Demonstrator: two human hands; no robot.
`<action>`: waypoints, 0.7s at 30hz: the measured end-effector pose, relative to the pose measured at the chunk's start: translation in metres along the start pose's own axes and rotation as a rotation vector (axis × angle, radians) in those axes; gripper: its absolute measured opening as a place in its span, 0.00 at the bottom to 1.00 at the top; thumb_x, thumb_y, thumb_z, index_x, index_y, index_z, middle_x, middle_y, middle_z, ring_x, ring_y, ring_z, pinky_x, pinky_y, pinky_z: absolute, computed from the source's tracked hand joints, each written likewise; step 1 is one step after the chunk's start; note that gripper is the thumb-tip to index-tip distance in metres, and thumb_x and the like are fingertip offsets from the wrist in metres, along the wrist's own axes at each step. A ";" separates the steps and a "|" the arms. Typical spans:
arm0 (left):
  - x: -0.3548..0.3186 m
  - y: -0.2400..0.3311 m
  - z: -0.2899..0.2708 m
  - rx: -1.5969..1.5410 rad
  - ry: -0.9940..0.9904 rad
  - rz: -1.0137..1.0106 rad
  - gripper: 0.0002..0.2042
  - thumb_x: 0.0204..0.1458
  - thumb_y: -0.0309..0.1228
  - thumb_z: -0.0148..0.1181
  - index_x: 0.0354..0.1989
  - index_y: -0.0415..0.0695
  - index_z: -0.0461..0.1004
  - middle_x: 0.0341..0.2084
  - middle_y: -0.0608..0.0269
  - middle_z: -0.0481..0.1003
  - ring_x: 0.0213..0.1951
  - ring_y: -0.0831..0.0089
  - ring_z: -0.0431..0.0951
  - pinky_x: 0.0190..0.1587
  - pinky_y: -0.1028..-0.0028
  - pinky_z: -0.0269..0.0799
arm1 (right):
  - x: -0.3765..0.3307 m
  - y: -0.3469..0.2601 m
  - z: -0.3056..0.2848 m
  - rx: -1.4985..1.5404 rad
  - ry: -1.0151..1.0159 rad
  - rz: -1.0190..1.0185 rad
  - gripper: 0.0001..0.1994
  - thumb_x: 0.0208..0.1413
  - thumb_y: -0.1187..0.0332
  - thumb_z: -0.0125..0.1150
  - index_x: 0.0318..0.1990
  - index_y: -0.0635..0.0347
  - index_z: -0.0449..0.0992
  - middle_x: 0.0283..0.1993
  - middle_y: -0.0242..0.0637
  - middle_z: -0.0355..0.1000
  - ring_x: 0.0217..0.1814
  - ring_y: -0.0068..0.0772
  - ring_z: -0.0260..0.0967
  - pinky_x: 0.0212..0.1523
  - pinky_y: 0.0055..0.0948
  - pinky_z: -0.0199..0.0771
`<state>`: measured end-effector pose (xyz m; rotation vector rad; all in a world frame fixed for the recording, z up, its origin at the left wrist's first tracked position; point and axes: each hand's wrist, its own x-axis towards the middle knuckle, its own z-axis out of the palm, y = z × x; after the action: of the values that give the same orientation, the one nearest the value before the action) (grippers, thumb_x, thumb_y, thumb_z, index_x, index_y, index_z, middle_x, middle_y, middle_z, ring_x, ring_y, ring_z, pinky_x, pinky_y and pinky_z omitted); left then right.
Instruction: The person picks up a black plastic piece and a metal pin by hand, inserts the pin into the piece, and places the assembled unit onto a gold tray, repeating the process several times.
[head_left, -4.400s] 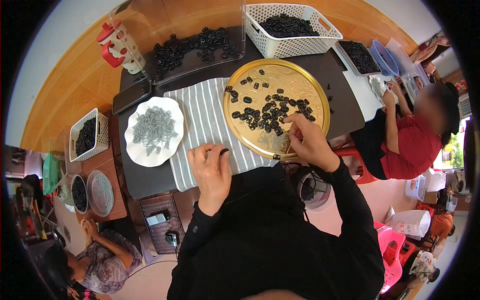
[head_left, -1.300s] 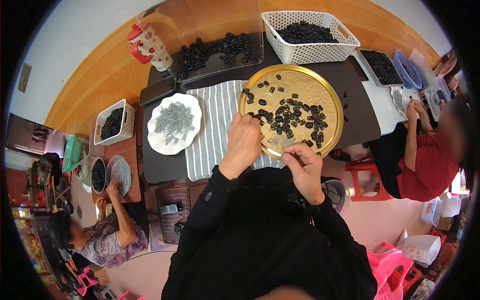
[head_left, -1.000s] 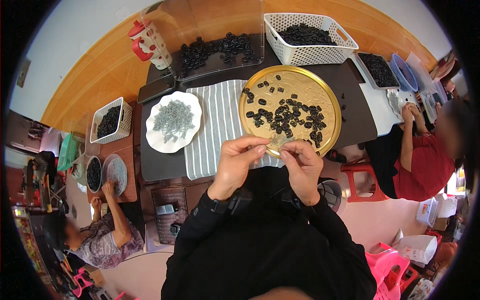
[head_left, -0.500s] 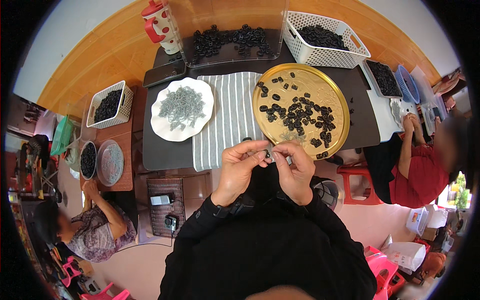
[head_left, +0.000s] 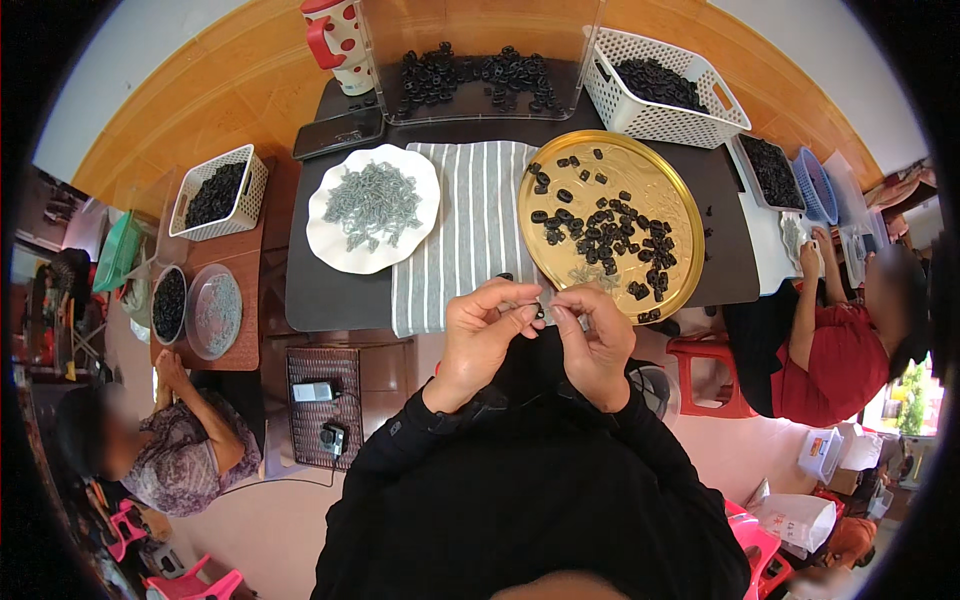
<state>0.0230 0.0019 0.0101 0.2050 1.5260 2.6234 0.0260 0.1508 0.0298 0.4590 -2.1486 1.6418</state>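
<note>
My left hand (head_left: 478, 345) pinches a small black plastic part (head_left: 539, 311) between thumb and fingertips, above the table's near edge. Close beside it, my right hand (head_left: 597, 348) has its thumb and forefinger pressed together; whatever is between them is too small to make out. Just beyond the hands, a round gold tray (head_left: 640, 172) bears many loose black parts (head_left: 605, 238) and a few small grey pieces (head_left: 592, 275). On the left a wavy-edged white plate (head_left: 325, 248) holds a heap of grey pieces (head_left: 374, 200). Between them lies a striped cloth (head_left: 468, 200) with one black part (head_left: 505, 276) at its near edge.
At the back stand a clear bin (head_left: 490, 112) of black parts, a white basket (head_left: 640, 118), a spotted tumbler (head_left: 350, 50) and a dark phone (head_left: 340, 133). One person (head_left: 200, 440) sits at the left table, another (head_left: 825, 350) at the right. A red stool (head_left: 705, 380) stands nearby.
The view has shifted slightly, so the table's contents sit a little differently in it. My hands stay close together, still pinching, with the black part in the left fingertips.
</note>
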 end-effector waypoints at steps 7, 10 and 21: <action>-0.002 0.002 0.000 0.037 -0.005 0.020 0.11 0.53 0.13 0.54 0.43 0.34 0.76 0.33 0.61 0.71 0.32 0.74 0.77 0.34 0.79 0.77 | 0.002 0.000 -0.001 -0.036 -0.073 -0.052 0.08 0.48 0.85 0.58 0.36 0.65 0.72 0.29 0.38 0.69 0.27 0.30 0.67 0.29 0.23 0.67; -0.003 0.003 0.001 0.067 -0.001 0.036 0.10 0.53 0.13 0.54 0.42 0.34 0.76 0.33 0.61 0.71 0.31 0.74 0.77 0.33 0.79 0.76 | 0.003 0.001 0.000 -0.056 -0.089 -0.072 0.08 0.48 0.85 0.58 0.35 0.65 0.72 0.28 0.39 0.69 0.26 0.33 0.67 0.28 0.25 0.66; -0.016 -0.002 -0.003 0.083 0.049 0.037 0.10 0.53 0.13 0.53 0.41 0.34 0.76 0.32 0.63 0.70 0.32 0.77 0.75 0.33 0.80 0.74 | -0.001 0.005 0.009 -0.073 -0.144 -0.154 0.07 0.49 0.85 0.57 0.35 0.65 0.72 0.26 0.39 0.68 0.26 0.38 0.66 0.27 0.29 0.64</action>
<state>0.0379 -0.0019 0.0055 0.1780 1.6649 2.6136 0.0241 0.1438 0.0232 0.7216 -2.2060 1.4820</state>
